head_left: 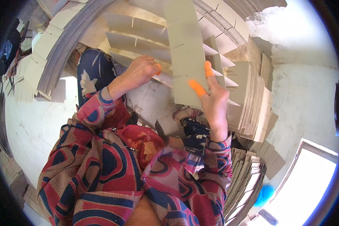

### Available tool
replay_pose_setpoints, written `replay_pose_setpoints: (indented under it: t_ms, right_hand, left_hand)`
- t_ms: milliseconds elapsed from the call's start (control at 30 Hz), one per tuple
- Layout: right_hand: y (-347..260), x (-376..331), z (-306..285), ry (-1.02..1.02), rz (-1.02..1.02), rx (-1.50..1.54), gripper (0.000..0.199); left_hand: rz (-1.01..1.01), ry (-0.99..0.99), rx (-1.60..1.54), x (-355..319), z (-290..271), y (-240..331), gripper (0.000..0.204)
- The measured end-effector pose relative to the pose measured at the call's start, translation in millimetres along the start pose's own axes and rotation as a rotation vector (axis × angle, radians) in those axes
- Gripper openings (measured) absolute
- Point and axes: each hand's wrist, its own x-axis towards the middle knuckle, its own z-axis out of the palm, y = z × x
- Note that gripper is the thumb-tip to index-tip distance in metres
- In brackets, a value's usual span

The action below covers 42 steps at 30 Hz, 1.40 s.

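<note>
My right hand [214,103], with orange finger covers on thumb and forefinger, grips the edge of a long grey cardboard strip [187,56] with short slots cut in it. The strip stands tilted above several other slotted strips. Below it, thin cardboard strips [139,43] stand on edge side by side in a row, their slots facing up. Curled closed, my left hand [137,72] is beside the nearest of these strips, an orange cover on one finger. Whatever its fingers hold, if anything, is hidden.
Stacks of slotted cardboard rise at the left [62,45], at the far right [226,22] and near my right arm [248,101]. More upright cardboard pieces [245,180] stand at the lower right, beside a blue object [264,195] and a bright doorway [309,184].
</note>
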Motion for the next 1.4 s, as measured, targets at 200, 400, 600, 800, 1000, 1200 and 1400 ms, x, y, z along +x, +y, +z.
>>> replay_pose_setpoints:
  t_ms: [200,400,600,800,1000,1200,1400]
  right_hand:
    - [-4,-1,-1,-0.060,0.016,-0.022,0.061]
    - [11,15,17,-0.093,-0.181,-0.007,0.059]
    - [43,18,58,-0.186,-0.240,0.005,0.057]
    - [56,-5,82,-0.347,-0.194,-0.262,0.072]
    - [62,-16,42,0.023,-0.114,-0.285,0.058]
    - [196,-67,-74,0.515,0.131,-0.909,0.030]
    - [246,-104,-76,0.208,0.500,-1.005,0.031]
  left_hand:
    - [-0.018,0.002,0.025,-4,0,2,0.010]
    - [-0.013,-0.010,0.017,-2,0,2,0.009]
    - [-0.017,0.002,0.012,-2,5,0,0.009]
    - [-0.049,-0.027,-0.014,6,1,6,0.014]
    - [-0.072,-0.018,-0.008,7,-6,13,0.024]
    - [-0.031,0.106,0.023,7,-18,14,0.033]
    - [-0.108,0.076,0.083,-3,-24,9,0.033]
